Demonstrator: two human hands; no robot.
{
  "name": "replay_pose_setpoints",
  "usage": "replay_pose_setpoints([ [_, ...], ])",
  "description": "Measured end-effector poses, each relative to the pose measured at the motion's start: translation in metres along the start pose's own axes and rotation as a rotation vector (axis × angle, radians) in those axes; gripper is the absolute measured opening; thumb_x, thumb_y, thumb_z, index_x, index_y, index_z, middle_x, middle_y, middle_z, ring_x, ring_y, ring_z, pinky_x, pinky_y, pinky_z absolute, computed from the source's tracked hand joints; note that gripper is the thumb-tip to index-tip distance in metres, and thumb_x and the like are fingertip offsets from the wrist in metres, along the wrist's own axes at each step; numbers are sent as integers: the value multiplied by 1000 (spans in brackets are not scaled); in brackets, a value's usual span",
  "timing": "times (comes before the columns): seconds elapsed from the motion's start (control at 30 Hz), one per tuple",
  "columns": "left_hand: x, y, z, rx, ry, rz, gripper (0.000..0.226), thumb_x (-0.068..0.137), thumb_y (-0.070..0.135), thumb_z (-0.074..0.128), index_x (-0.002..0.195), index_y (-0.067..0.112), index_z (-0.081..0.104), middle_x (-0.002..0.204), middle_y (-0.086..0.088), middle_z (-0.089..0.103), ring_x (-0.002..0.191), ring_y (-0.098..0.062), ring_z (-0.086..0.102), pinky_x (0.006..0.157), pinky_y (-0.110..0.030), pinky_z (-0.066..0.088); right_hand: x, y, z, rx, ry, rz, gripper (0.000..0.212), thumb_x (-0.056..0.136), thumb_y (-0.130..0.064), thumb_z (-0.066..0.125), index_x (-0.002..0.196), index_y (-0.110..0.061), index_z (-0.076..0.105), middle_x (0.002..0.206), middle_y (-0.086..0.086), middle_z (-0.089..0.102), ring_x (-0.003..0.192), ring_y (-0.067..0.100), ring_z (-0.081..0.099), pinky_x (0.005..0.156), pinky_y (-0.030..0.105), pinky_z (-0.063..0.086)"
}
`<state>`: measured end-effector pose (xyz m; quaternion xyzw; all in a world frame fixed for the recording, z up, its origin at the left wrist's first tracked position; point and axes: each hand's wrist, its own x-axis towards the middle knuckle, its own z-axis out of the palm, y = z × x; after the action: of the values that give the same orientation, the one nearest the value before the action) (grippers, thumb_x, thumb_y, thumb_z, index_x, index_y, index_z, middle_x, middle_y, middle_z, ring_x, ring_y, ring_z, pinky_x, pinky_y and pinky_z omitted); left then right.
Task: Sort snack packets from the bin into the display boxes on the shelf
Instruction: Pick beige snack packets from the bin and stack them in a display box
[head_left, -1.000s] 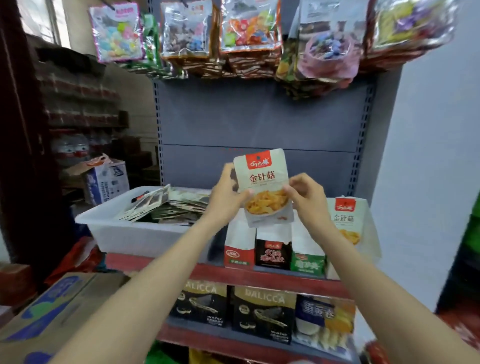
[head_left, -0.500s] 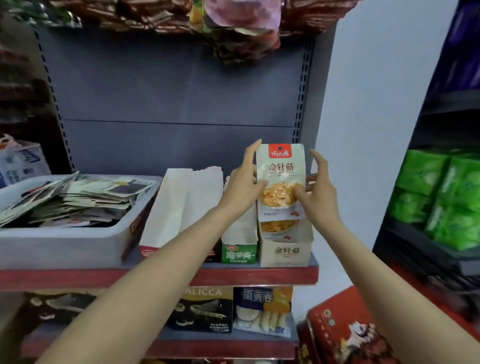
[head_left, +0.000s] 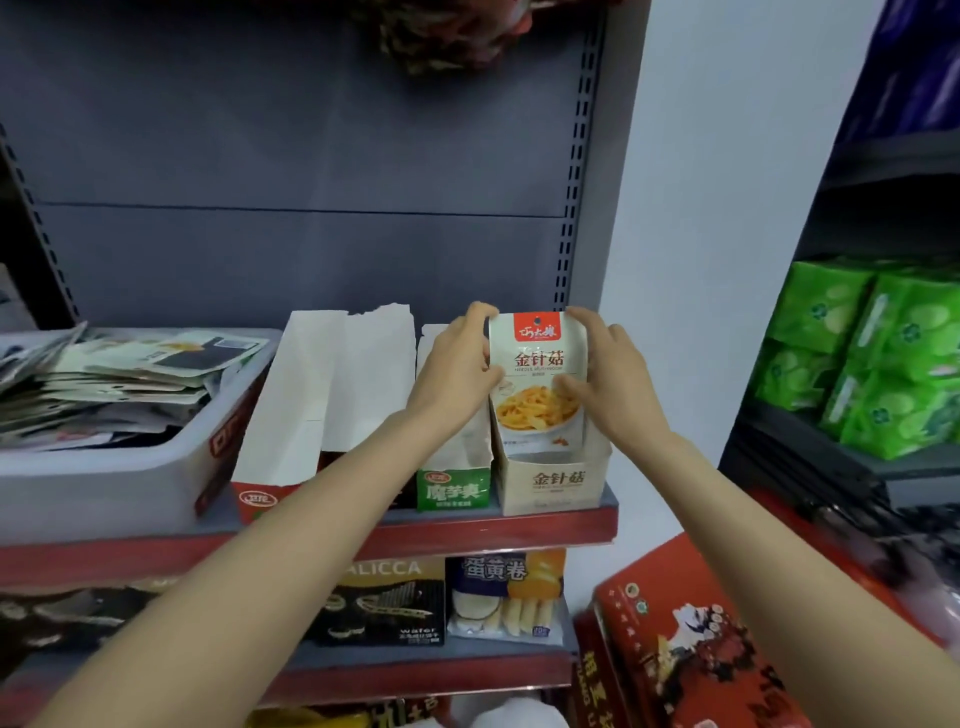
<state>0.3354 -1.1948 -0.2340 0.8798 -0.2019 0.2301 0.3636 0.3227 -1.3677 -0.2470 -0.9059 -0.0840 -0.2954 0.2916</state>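
The snack packet (head_left: 538, 382), white with a red label and a picture of yellow mushroom strips, stands upright with its lower edge already inside the rightmost display box (head_left: 553, 480) on the shelf (head_left: 498, 530). The printing on that box matches the packet's, so this looks like the right home for it. Both hands grasp the packet: the left hand (head_left: 457, 369) wraps its left edge with fingers over the top corner, and the right hand (head_left: 605, 376) holds the right edge, thumb across the front.

The step in hand appears to be seating the packet. To do it well, keep the packet vertical and facing forward, and press evenly from both top corners so it slides straight down rather than buckling; the film is thin and will crease if pushed from one side. Whether other packets stand behind it in the box cannot be seen, so easing it down gently is wise. The box is light card near the shelf's end, so a hard shove could nudge it toward the edge. Release the grip only once the bottom rests.

To the left stand the green box (head_left: 453, 491) and the tall white boxes (head_left: 311, 405). The bin (head_left: 104, 483) further left holds many more packets, so the sorting seems far from finished.
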Motion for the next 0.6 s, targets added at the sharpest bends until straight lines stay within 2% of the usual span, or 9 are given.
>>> replay_pose_setpoints([
  [0.13,-1,1,2,136,3,20,42,84,12,67,120,17,45,108,-3,51,92,-18,52,74,-34,47,-3,-2,-1,-135,-34,15,63,83,-18,68,138,-24,36,122,7,42,106,23,52,81,32,48],
  [0.3,2,1,6,336,13,0,41,84,25,68,119,18,47,117,-3,48,102,-18,49,66,-28,37,-5,-4,1,-273,-32,5,54,84,-16,68,132,-18,43,127,9,36,119,24,40,87,32,45],
  [0.47,-2,6,0,284,56,-5,40,87,24,64,122,18,46,119,-4,48,107,-18,48,69,-27,40,-7,-15,4,-304,24,-62,56,83,-15,69,133,-21,44,134,10,36,125,27,34,96,36,42],
  [0.6,-23,3,-31,214,92,33,27,91,24,55,116,19,51,113,2,50,102,-15,50,76,-32,46,-13,-42,9,-149,8,-173,38,88,-15,61,125,-16,53,125,5,45,112,21,46,90,31,43],
])
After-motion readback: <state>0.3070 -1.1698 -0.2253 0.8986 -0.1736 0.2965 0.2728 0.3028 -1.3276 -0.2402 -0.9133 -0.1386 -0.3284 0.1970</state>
